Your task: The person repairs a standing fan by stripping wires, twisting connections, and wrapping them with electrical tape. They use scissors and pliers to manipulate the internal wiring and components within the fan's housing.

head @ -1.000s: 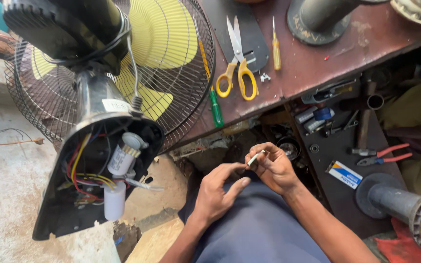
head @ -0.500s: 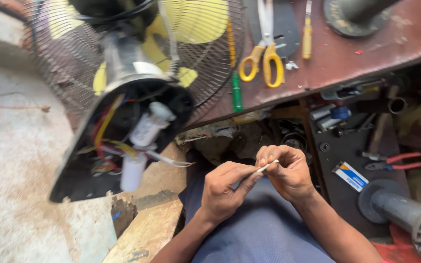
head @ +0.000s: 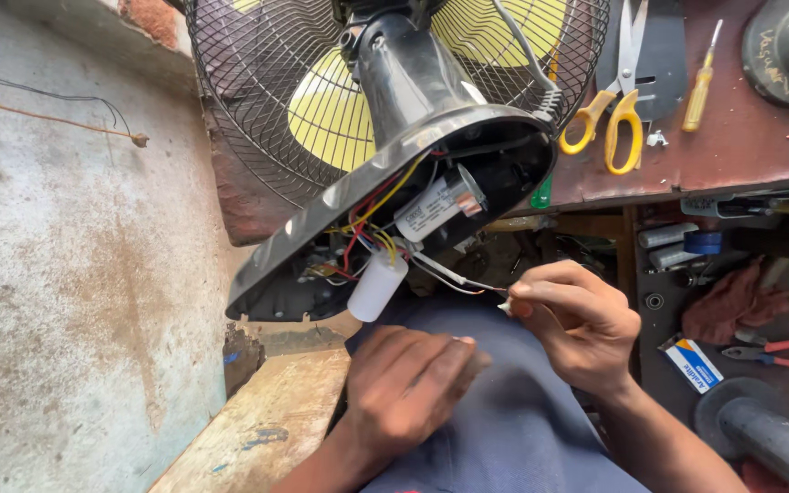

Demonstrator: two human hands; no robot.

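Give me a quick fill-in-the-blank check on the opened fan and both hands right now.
The right hand pinches a thin ____ wire.
The fan blades behind the black wire grille are ____.
The scissors on the brown bench have ____ handles.
The white cylindrical capacitor hangs beside the ____ hand.
Missing: white; yellow; yellow; left

Thin white wire [head: 454, 277] runs taut from open fan base [head: 394, 210]

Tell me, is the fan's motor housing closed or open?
Open: the motor housing has no back cover, so coloured wires and a white capacitor hang exposed.
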